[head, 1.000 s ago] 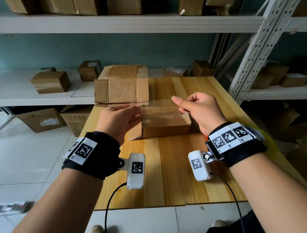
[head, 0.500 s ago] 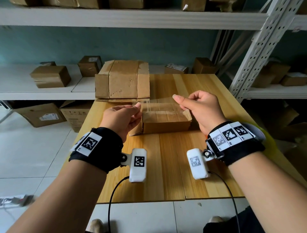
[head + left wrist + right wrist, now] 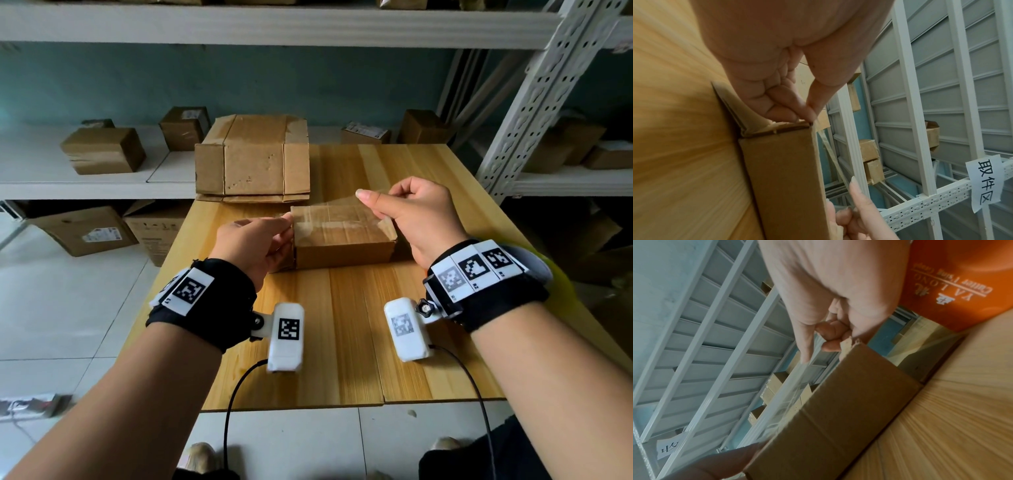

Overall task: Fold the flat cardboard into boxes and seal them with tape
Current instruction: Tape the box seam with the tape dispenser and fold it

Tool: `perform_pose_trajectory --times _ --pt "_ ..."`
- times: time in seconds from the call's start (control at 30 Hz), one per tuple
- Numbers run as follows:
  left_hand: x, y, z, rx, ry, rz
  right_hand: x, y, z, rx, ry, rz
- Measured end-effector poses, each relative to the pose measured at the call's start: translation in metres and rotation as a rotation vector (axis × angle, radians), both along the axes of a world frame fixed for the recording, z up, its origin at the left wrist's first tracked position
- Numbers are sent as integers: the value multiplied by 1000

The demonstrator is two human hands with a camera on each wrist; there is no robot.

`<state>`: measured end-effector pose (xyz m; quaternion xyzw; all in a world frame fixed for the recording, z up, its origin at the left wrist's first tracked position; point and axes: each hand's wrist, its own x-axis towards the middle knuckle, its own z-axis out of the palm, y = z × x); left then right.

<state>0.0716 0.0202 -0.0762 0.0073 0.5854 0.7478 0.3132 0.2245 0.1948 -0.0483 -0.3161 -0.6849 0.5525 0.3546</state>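
A small folded cardboard box point(image 3: 344, 245) sits on the wooden table point(image 3: 342, 342). A strip of clear tape point(image 3: 329, 214) stretches over its top between my hands. My left hand point(image 3: 260, 240) pinches the tape's left end at the box's upper left corner point(image 3: 807, 123), thumb against fingers. My right hand point(image 3: 407, 212) pinches the right end a little above the box's right edge, where a torn flap point(image 3: 849, 342) sticks up. The tape point(image 3: 793, 389) runs slanted, lower at the left. Behind the box lies a stack of flat cardboard point(image 3: 253, 159).
An orange tape dispenser point(image 3: 953, 282) stands on the table just right of my right wrist. Metal shelving point(image 3: 534, 102) with several small cardboard boxes point(image 3: 102, 150) surrounds the table. More cartons point(image 3: 85, 233) lie on the tiled floor at left.
Both hands have lowered the stretched tape toward the box top. The left end has come down to the box's left corner, while the right end stays slightly raised.
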Motion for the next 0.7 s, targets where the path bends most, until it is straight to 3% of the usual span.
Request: perform_pose_trajectory --times 0.37,0.7 --pt "5 -4 5 -34 3 -15 0 2 -1 -55 48 32" --pt "15 -5 9 -188 89 35 0 4 -5 -72 64 53"
